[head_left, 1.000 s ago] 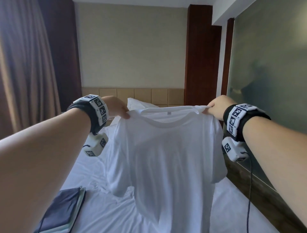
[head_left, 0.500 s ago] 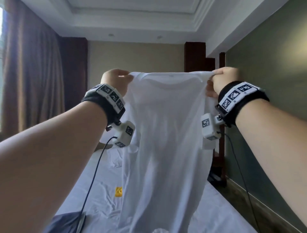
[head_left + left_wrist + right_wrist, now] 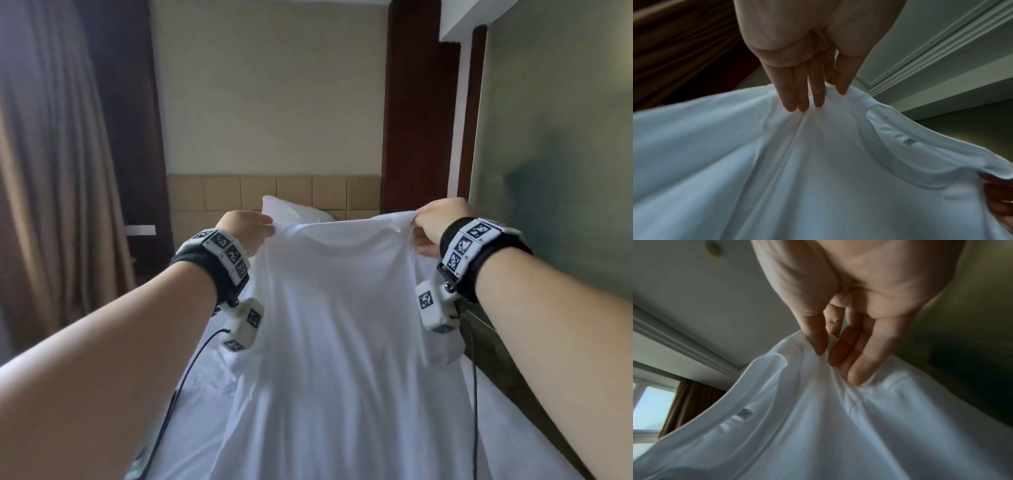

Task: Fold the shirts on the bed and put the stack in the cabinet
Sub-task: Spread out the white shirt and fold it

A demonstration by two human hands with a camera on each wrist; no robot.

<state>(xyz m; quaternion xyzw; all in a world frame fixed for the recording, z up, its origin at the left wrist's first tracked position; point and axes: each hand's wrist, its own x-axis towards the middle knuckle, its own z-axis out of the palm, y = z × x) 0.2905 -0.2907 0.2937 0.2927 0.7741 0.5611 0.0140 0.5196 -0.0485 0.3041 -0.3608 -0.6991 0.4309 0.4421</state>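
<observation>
A white T-shirt [image 3: 335, 325] hangs in the air over the bed, held up by its two shoulders. My left hand [image 3: 248, 230] pinches the left shoulder beside the collar; in the left wrist view the fingers [image 3: 803, 95] press into the shirt [image 3: 797, 170] there. My right hand [image 3: 436, 224] pinches the right shoulder, and the right wrist view shows its fingers [image 3: 857, 368] bunching the shirt [image 3: 838, 426]. The collar with its small label [image 3: 909, 141] faces away from me. The shirt's lower part trails down toward the sheet.
The bed's white sheet [image 3: 205, 380] runs ahead to a pillow [image 3: 291, 210] and a tan headboard [image 3: 222, 192]. Brown curtains [image 3: 51, 171] hang at the left. A dark wooden ledge [image 3: 507, 370] and a grey-green wall panel [image 3: 555, 154] border the right.
Both hands swung the shirt up high half a second ago and have now brought it back down and forward over the bed, still gripping the shoulders.
</observation>
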